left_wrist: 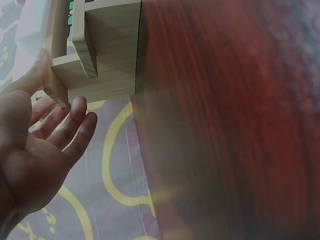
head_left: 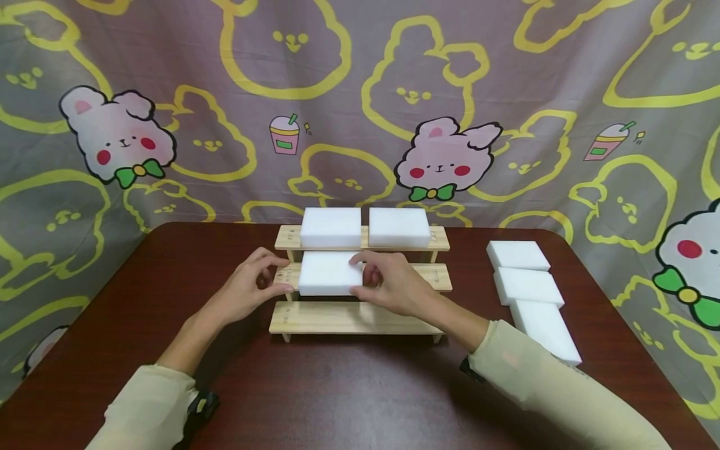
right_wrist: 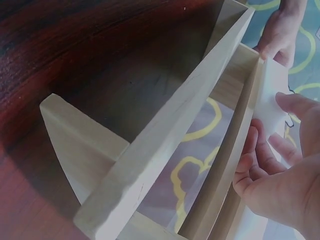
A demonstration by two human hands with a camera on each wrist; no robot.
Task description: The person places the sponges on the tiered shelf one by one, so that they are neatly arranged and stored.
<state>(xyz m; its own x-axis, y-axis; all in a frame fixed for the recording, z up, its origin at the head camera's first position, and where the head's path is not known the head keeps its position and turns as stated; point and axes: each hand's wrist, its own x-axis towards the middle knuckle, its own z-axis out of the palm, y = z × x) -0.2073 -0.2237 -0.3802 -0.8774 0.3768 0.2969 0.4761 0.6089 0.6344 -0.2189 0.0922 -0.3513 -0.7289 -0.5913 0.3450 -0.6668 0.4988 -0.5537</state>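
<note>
A three-step wooden display rack [head_left: 360,319] stands on the table. On the left part of its middle step lies a white foam block [head_left: 329,274]. My right hand [head_left: 396,284] holds that block at its right end, thumb at the front corner and a finger at the back. My left hand [head_left: 244,284] grips the left end of the middle step between thumb and fingers. In the left wrist view, the left hand [left_wrist: 45,135] has its thumb against the step's edge. The right wrist view shows the right hand [right_wrist: 280,180] beside the block [right_wrist: 272,90].
Two more white blocks, a left one [head_left: 330,227] and a right one [head_left: 398,227], sit on the top step. Three others, one of them the nearest block [head_left: 545,331], lie in an overlapping row on the dark red table [head_left: 337,394] at right. A patterned curtain [head_left: 349,125] hangs behind.
</note>
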